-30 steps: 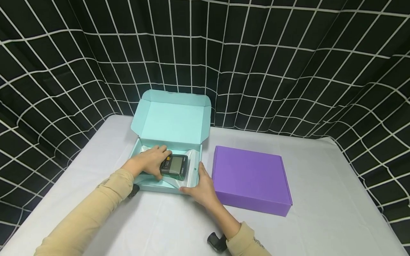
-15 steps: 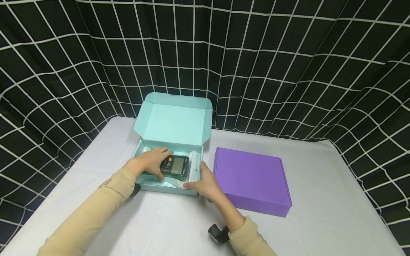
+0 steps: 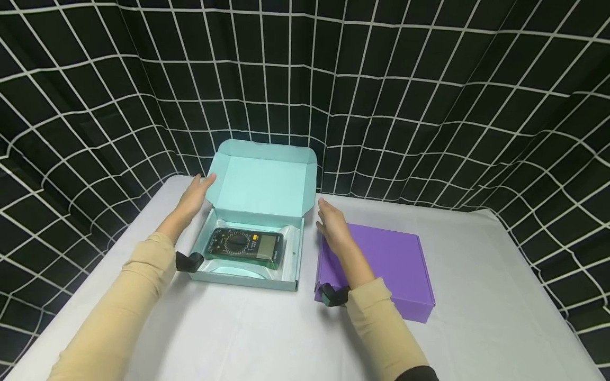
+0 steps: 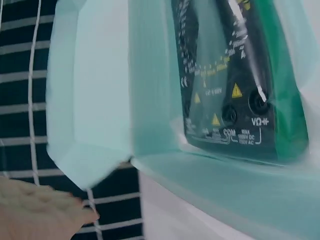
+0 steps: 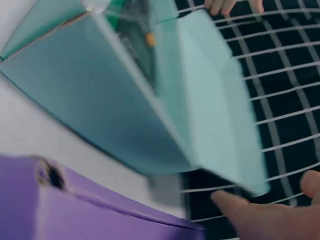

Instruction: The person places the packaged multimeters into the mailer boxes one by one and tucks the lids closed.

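A digital multimeter (image 3: 245, 244), black with a green edge, lies face up under clear plastic film in the light teal box (image 3: 243, 284). The box's lid (image 3: 267, 182) stands raised at the back. My left hand (image 3: 190, 197) is at the lid's left flap, its fingers extended, holding nothing. On the other side, my right hand (image 3: 333, 225) hovers between the lid's right edge and the purple box, fingers loosely extended. The left wrist view shows the multimeter's input sockets (image 4: 230, 115) close up, with the left hand (image 4: 42, 212) at the lower left corner.
A closed purple box (image 3: 388, 254) sits to the right of the teal box, partly covered by my right forearm. White cloth (image 3: 229, 333) covers the table. A black curtain with a white grid (image 3: 381, 106) hangs behind.
My left hand has left the multimeter and moved up to the lid's left side. The right hand has let go of the box's right wall and risen toward the lid's right side.
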`<state>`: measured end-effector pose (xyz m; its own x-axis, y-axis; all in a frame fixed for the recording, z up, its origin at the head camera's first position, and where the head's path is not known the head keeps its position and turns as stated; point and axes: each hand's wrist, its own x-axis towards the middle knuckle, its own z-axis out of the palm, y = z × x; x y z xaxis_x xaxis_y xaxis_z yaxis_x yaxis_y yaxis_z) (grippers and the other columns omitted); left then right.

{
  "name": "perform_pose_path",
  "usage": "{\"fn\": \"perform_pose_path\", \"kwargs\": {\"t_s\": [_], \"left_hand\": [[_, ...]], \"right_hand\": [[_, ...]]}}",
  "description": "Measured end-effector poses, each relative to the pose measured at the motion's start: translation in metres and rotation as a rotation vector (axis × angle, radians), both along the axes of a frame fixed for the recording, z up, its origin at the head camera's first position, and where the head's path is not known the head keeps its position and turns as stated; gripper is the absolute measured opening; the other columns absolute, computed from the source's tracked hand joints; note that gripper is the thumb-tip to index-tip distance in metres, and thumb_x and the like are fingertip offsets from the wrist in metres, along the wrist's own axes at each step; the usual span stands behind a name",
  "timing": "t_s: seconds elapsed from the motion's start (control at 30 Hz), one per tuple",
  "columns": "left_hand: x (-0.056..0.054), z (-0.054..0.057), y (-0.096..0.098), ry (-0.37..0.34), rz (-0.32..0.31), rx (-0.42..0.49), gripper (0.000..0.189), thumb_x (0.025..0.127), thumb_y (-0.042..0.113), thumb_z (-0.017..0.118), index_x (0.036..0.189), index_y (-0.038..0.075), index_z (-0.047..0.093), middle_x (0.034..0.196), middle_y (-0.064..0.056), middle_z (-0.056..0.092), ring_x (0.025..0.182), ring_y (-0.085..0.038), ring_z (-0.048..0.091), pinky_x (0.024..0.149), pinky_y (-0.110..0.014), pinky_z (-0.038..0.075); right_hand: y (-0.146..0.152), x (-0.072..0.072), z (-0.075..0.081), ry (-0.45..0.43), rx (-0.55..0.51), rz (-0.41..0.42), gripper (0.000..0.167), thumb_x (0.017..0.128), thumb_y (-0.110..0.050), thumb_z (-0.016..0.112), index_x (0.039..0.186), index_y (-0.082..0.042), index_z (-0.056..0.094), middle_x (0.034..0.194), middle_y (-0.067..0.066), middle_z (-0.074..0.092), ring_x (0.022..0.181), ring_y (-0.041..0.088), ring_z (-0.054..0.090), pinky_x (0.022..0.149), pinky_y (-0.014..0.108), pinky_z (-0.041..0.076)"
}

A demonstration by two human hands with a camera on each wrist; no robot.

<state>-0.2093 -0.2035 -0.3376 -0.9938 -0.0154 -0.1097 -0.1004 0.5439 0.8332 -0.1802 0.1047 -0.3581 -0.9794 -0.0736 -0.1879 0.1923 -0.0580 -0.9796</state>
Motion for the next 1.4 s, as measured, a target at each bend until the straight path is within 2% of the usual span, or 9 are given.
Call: {"fn": "perform_pose_path", "kwargs": {"t_s": [0.1,0.23,0.43,0.67,0.77,0.93,1.13,1.23,1.4], "left_hand": [[-0.004,-0.008,-0.006,-0.067,-0.014,0.125,0.085,0.096,0.063,0.014,0.154,0.005,-0.010,0.159,-0.021,-0.014,0.145,-0.041,-0.012,0.113,-0.064,-0.004],[-0.006,-0.022,-0.008,-0.061,-0.080,0.207,0.081,0.097,0.062,0.010,0.155,0.008,-0.007,0.160,-0.018,-0.014,0.146,-0.038,-0.010,0.114,-0.061,-0.005],[-0.003,-0.028,-0.010,-0.031,-0.099,0.222,0.084,0.098,0.061,0.008,0.154,0.000,-0.005,0.160,-0.024,-0.001,0.146,-0.039,0.004,0.117,-0.055,-0.001],[0.006,-0.027,-0.020,-0.046,-0.132,0.237,0.085,0.098,0.057,0.003,0.150,-0.010,0.002,0.156,-0.032,0.008,0.145,-0.044,0.010,0.118,-0.053,0.000],[0.010,-0.026,-0.024,-0.049,-0.126,0.222,0.088,0.098,0.059,0.001,0.150,-0.010,0.008,0.153,-0.034,0.017,0.143,-0.045,0.016,0.118,-0.055,0.003],[0.015,-0.024,-0.032,-0.062,-0.126,0.241,0.088,0.098,0.057,-0.002,0.149,-0.013,0.013,0.147,-0.038,0.026,0.140,-0.048,0.023,0.117,-0.056,0.007],[0.021,-0.028,-0.043,-0.085,-0.140,0.307,0.090,0.098,0.057,-0.003,0.146,-0.019,0.011,0.143,-0.043,0.027,0.136,-0.051,0.027,0.116,-0.056,0.012],[0.026,-0.033,-0.047,-0.080,-0.168,0.313,0.089,0.097,0.058,-0.002,0.148,-0.015,0.007,0.145,-0.042,0.025,0.136,-0.052,0.025,0.115,-0.058,0.013],[0.034,-0.040,-0.052,-0.070,-0.241,0.314,0.088,0.096,0.061,-0.002,0.151,-0.008,0.001,0.151,-0.038,0.015,0.140,-0.052,0.015,0.115,-0.061,0.007]], "right_hand": [[-0.004,-0.009,-0.013,-0.042,-0.146,0.024,0.065,0.107,-0.035,0.026,0.153,0.004,0.001,0.161,0.018,-0.002,0.148,0.031,0.002,0.119,0.044,0.012],[-0.008,-0.010,-0.027,-0.017,-0.232,0.067,0.065,0.107,-0.038,0.018,0.153,0.004,-0.002,0.160,0.024,-0.004,0.148,0.033,0.002,0.119,0.047,0.010],[-0.011,-0.003,-0.031,0.033,-0.124,0.105,0.070,0.105,-0.046,0.010,0.153,0.004,0.001,0.158,0.028,0.006,0.147,0.034,0.012,0.119,0.043,0.017],[-0.004,0.003,-0.030,0.074,0.031,0.218,0.074,0.101,-0.054,0.000,0.156,-0.005,0.006,0.160,0.021,0.011,0.147,0.032,0.012,0.119,0.047,0.014],[0.000,0.006,-0.029,0.087,0.086,0.271,0.078,0.099,-0.055,-0.005,0.155,-0.003,0.009,0.160,0.020,0.013,0.147,0.032,0.011,0.118,0.051,0.013],[0.005,0.011,-0.026,0.082,0.108,0.365,0.082,0.099,-0.055,-0.007,0.153,0.004,0.010,0.159,0.022,0.013,0.147,0.033,0.007,0.117,0.055,0.011],[0.007,0.022,-0.023,0.079,0.183,0.465,0.080,0.100,-0.054,-0.004,0.153,0.005,0.007,0.160,0.020,0.007,0.148,0.031,0.006,0.118,0.052,0.012],[0.007,0.026,-0.022,0.078,0.226,0.500,0.079,0.101,-0.054,-0.003,0.153,0.004,0.006,0.161,0.019,0.005,0.147,0.031,0.006,0.119,0.048,0.012],[0.007,0.029,-0.019,0.065,0.266,0.524,0.078,0.101,-0.054,-0.002,0.153,0.003,0.004,0.161,0.018,0.003,0.146,0.036,0.011,0.119,0.046,0.013]]}}
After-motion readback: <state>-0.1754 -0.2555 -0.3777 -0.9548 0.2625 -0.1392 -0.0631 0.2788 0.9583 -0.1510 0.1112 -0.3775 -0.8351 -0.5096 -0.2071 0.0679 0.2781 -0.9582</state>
